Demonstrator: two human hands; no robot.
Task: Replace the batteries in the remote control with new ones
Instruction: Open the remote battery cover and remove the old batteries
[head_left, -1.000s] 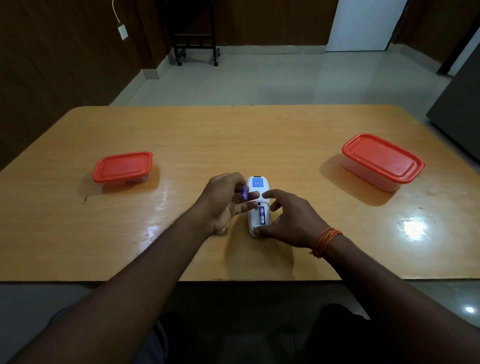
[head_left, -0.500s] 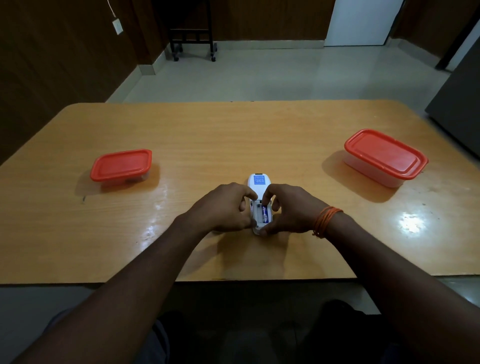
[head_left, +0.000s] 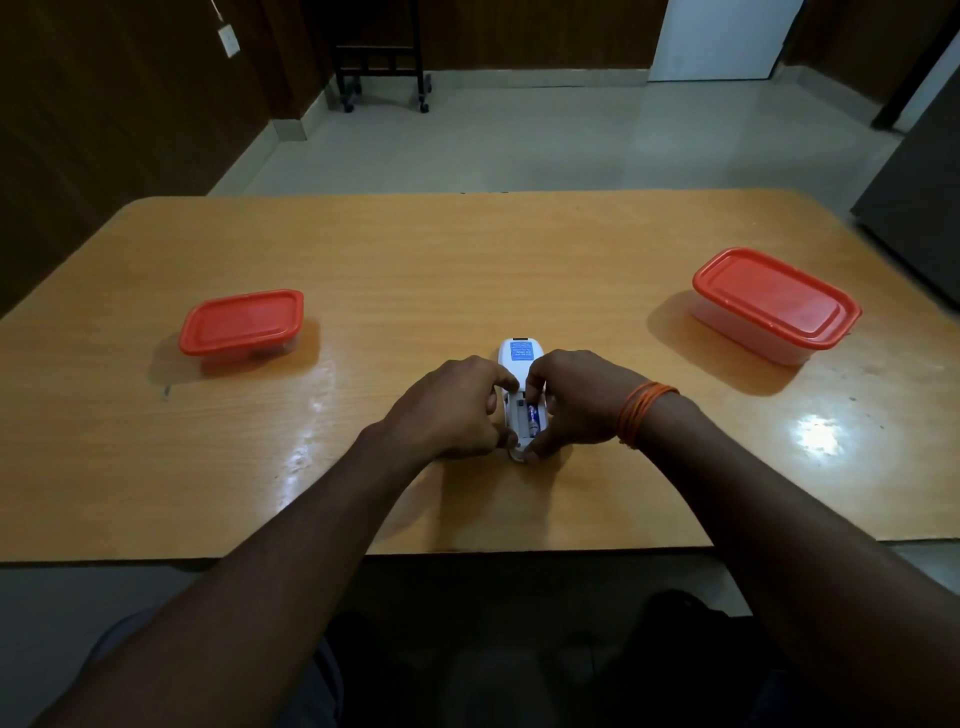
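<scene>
A white remote control (head_left: 521, 351) lies face down on the wooden table (head_left: 467, 260), its blue label at the far end and its battery compartment open. One blue battery (head_left: 533, 417) sits in the right slot; the left slot looks bare. My left hand (head_left: 452, 410) grips the remote's left side, with the forefinger at the compartment's top and the thumb at its near end. My right hand (head_left: 576, 405) clasps the right side, fingertips on the compartment edge. The battery my left hand held earlier is out of sight.
A small clear container with a red lid (head_left: 241, 322) stands at the left of the table. A larger red-lidded container (head_left: 774, 301) stands at the right. The table's front edge runs just below my forearms. A wheeled black frame (head_left: 382, 62) stands far back on the floor.
My left hand, which held a blue battery above the remote, has come down onto the remote's left side. My right hand has closed in tighter on the right side.
</scene>
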